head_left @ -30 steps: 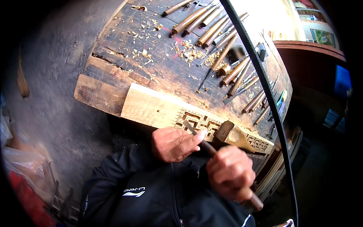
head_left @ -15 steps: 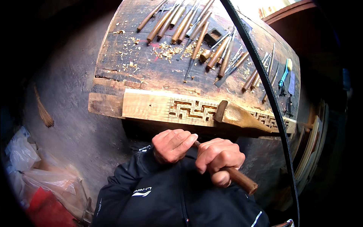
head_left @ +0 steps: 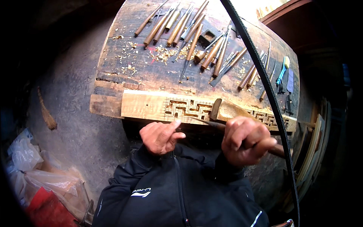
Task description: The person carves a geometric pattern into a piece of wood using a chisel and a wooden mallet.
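Hands now parted; right alone grips chisel.

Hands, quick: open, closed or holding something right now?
Left hand: partly open, nothing visibly held.
Right hand: closed around the wooden-handled carving tool.

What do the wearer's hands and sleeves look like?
Left hand and right hand: both bare, no gloves. Long black sleeves, part of a black jacket with a front zip and white chest print.
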### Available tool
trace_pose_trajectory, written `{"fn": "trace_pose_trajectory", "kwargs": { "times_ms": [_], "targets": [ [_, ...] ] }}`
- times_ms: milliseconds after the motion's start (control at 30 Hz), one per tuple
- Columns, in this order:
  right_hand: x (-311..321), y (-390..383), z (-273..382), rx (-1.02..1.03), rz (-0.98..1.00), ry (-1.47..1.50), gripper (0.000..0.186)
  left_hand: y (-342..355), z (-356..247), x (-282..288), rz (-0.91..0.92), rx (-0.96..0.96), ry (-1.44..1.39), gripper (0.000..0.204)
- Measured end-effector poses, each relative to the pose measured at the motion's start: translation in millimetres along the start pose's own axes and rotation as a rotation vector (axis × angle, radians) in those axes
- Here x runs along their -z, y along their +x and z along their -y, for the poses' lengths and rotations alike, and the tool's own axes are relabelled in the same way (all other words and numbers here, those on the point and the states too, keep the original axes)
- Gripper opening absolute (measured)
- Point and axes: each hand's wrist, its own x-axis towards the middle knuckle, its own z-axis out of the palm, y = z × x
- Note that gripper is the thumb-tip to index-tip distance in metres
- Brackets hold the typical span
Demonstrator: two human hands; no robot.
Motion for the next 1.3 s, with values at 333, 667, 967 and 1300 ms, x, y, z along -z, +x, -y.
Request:
{"fn": "trace_pose_trajectory", "kwargs": {
  "times_ms": [333, 667, 967, 1300],
  "targets": [
    [-12, 13, -33, -0.14, 0.057, -0.184, 0.063, -4, -8, -46, 0.135, 0.147, -0.232, 0.1],
    [-15, 23, -43, -0.195, 0.104, -0.161, 0.064, -8, 3, -49, 0.062, 0.145, -0.25, 0.085],
    [-26, 23, -46, -0.215, 0.059, -0.212, 0.064, 18, 5, -20, 0.118, 0.026, -0.018, 0.062],
    [-24, 24, -49, -0.172, 0.159, -0.197, 0.062, 16, 27, -20, 0.105, 0.057, -0.256, 0.074]
  ]
}}
